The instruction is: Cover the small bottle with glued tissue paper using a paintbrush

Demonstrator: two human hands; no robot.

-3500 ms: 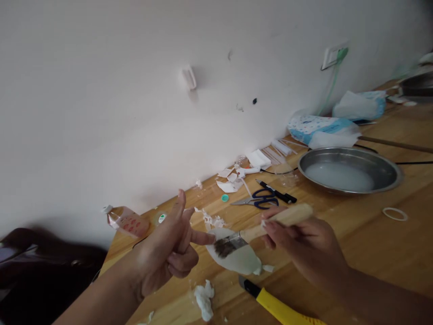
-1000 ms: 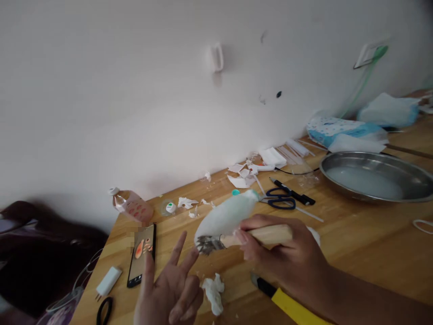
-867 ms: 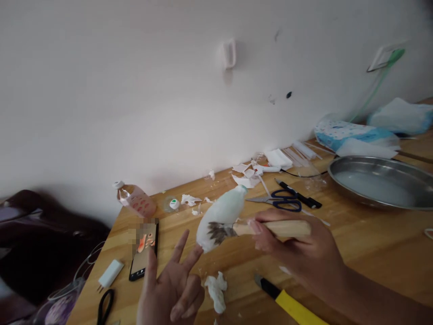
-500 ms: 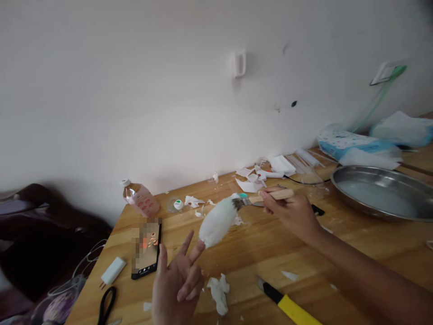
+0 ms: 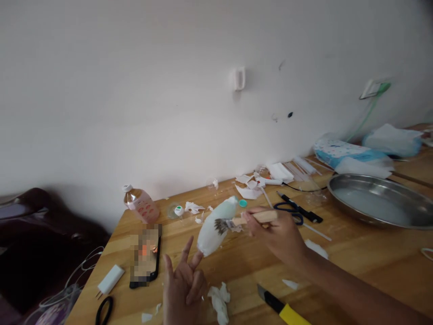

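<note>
A phone (image 5: 147,257) is lying on the tabletop (image 5: 365,271) at the left, below a pink bottle (image 5: 142,205). Next, the left hand (image 5: 186,284) is spreading its thumb and one finger wide while others are curling; one fingertip is touching the lower end of a pale oval form (image 5: 214,230), which is tilting up and rightward. With so little visible contact, the form could be slipping or swinging if pushed sideways. A crumpled white scrap (image 5: 219,301) is lying below. The brush (image 5: 237,221) is pressing bristles against the form's side, so heavy pressure could be denting it. The right hand (image 5: 280,234) is holding the brush handle, fingers closing narrowly around it. Nearer, a yellow cutter (image 5: 274,302) is lying with its blade showing; a dropping wrist could be brushing it. Rightmost, a metal basin (image 5: 375,222) is holding cloudy liquid.
</note>
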